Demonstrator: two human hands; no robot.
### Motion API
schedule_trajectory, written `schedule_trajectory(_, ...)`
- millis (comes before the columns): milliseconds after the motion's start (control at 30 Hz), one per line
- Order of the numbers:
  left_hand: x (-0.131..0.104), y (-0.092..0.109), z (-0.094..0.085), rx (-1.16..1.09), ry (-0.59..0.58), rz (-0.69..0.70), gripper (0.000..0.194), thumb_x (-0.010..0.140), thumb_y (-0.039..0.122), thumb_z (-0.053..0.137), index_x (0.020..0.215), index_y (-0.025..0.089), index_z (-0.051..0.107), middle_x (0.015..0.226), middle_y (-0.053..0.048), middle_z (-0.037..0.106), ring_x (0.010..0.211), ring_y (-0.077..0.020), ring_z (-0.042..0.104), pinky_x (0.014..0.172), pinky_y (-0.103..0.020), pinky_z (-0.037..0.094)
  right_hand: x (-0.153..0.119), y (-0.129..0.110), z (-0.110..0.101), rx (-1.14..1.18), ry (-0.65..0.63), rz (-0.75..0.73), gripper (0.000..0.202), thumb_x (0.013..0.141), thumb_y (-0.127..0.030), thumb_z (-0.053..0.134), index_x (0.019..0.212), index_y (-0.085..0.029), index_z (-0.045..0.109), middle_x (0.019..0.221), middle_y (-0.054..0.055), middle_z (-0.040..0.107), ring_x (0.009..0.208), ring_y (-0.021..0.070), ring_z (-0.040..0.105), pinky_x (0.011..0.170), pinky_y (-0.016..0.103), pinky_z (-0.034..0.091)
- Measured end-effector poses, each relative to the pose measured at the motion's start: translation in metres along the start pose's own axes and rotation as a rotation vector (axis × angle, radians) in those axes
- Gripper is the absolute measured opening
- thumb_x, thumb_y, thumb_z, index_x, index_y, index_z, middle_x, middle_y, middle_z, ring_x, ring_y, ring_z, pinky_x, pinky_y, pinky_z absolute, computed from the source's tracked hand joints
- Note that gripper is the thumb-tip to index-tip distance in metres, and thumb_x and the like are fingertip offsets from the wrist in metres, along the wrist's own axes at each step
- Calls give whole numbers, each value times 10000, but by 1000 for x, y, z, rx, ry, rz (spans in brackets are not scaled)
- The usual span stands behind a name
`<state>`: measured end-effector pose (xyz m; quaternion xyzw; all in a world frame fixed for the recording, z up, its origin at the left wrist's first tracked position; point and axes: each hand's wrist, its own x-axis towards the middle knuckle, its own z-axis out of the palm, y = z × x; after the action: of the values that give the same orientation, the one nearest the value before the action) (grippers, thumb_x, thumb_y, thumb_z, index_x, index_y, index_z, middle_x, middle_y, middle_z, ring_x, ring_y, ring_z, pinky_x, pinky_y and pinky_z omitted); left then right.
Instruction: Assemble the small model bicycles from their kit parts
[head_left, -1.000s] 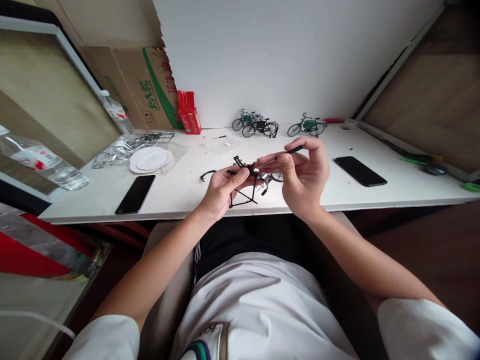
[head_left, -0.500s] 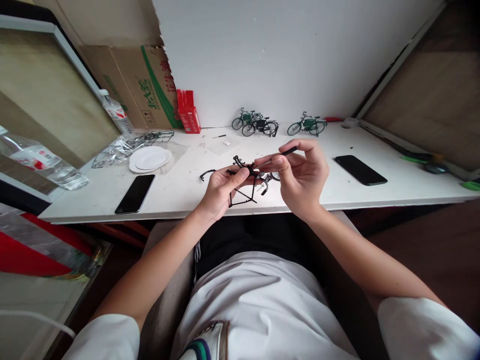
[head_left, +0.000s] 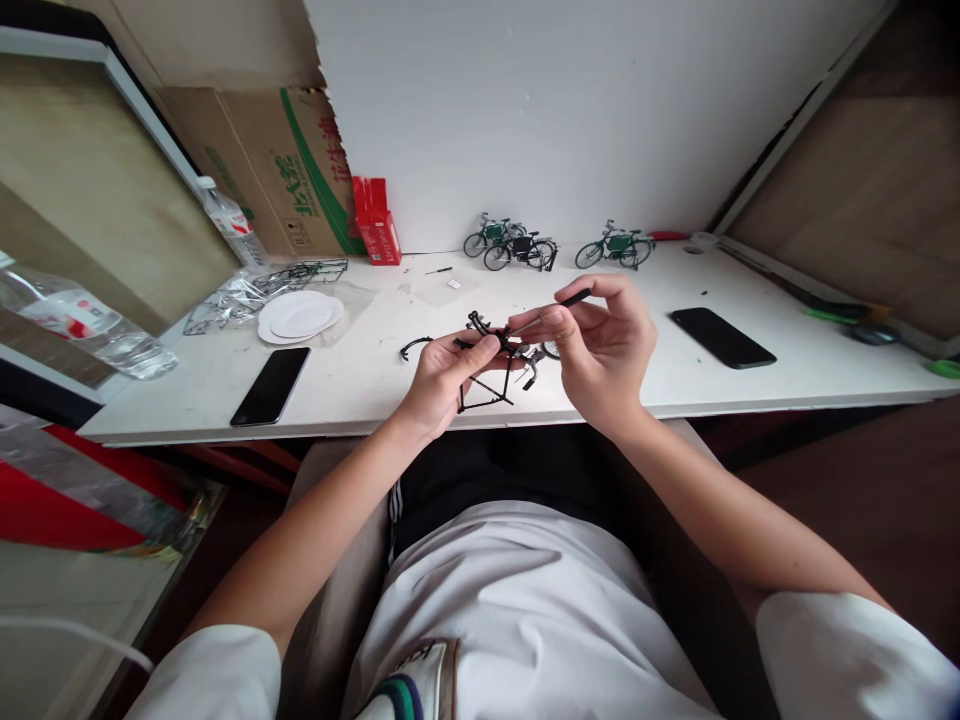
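A thin black model bicycle frame (head_left: 486,402) is pinched between the thumb and fingers of my left hand (head_left: 442,385), above the table's front edge. My right hand (head_left: 606,350) holds a small screwdriver (head_left: 576,298) by its black handle, with the shaft pointing left to the frame. Where the tip meets the frame is too small to make out. Small dark and silver parts (head_left: 531,368) show between the hands. A curved black piece (head_left: 415,346) lies left of my left hand.
On the white table (head_left: 360,395) are two phones (head_left: 270,387) (head_left: 721,338), white discs (head_left: 304,316) and black part frames (head_left: 300,275). Model bicycles (head_left: 615,246), a red box (head_left: 377,222) and a carton (head_left: 277,170) stand at the back. Bottles (head_left: 90,320) are at left.
The screwdriver's handle and my right fingers have shifted very slightly. My left hand keeps its grip on the frame.
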<state>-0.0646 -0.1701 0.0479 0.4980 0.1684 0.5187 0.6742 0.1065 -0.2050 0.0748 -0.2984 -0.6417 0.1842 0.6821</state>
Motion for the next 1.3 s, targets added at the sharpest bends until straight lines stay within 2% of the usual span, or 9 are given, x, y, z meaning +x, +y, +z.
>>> schedule_trajectory(233, -1, -1, -1, 0, 1, 1, 337, 817, 467, 949, 917, 184, 796, 1044, -72, 841, 992, -258, 821, 979, -415, 652, 1, -2, 1, 18, 4, -13, 335, 1042, -588, 677, 1188, -302, 581, 1061, 56, 784, 885, 222, 845, 772, 382, 747)
schedule_trajectory(467, -1, 0, 1, -23, 5, -1, 325, 813, 444, 955, 913, 178, 796, 1033, -65, 837, 974, -245, 819, 975, -412, 660, 2, -3, 2, 9, 22, 32, 358, 1024, -601, 700, 1155, -290, 582, 1012, 41, 789, 896, 223, 850, 782, 370, 749)
schedule_trajectory(800, -1, -1, 0, 27, 17, -5, 341, 819, 469, 942, 913, 181, 786, 1058, -75, 846, 997, -258, 822, 967, -405, 656, 2, -2, 1, 5, 9, 25, 388, 1007, -628, 707, 1167, -294, 590, 1067, 52, 799, 917, 230, 848, 793, 377, 741)
schedule_trajectory(1033, -2, -3, -1, 61, 17, -15, 356, 820, 499, 936, 918, 191, 788, 1093, -84, 846, 1070, -286, 814, 971, -419, 653, 2, -5, 1, -73, 38, 60, 388, 999, -640, 712, 1116, -292, 587, 923, 31, 788, 826, 234, 843, 772, 395, 733)
schedule_trajectory(1300, -2, -3, -1, 67, 8, -22, 350, 828, 498, 929, 913, 189, 787, 1105, -88, 846, 1067, -281, 815, 967, -414, 651, 6, -6, -2, -59, -4, 67, 353, 1005, -610, 721, 1084, -287, 604, 899, 22, 776, 792, 216, 827, 746, 378, 721)
